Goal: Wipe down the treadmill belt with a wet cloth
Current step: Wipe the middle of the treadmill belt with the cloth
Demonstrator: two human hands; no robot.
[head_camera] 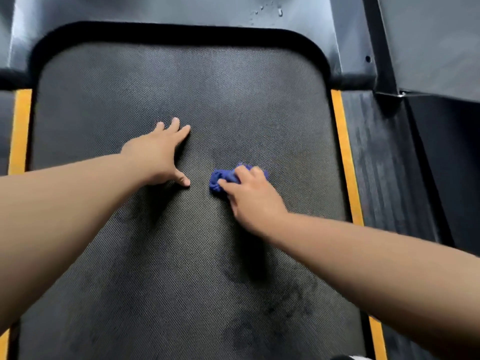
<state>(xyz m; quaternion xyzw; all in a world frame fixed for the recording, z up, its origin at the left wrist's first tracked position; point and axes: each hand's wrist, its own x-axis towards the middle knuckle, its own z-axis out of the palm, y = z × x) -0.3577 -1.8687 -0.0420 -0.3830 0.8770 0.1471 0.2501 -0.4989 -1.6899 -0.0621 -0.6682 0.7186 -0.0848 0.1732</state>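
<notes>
So you're right in the middle of the wiping step here. Your right hand (250,197) has its fingers curled over a bunched-up blue cloth (222,178) and is pressing it down on the treadmill belt (181,87), roughly mid-belt and a bit right of centre. Your left hand (159,155) is flat on the belt just beside it, fingers spread and straight, holding nothing; my guess is it's bracing you or keeping the belt from sliding. There are darker, damp-looking smears (259,307) on the near part of the belt, so I'd say that stretch has had a pass. The far end up by the motor cover (181,11) looks drier and more even, though with the glare I can't be sure. If that's right, you're maybe halfway. For the next move I'd push the cloth forward toward the curved front edge in long overlapping strokes, then work sideways out to the yellow strip (343,152) on the right and the one on the left. The cloth is wadded pretty small, so opening it out would cover more per swipe. Also, there are a few water droplets (279,12) on the cover, worth a quick dab once you're up there.
</notes>
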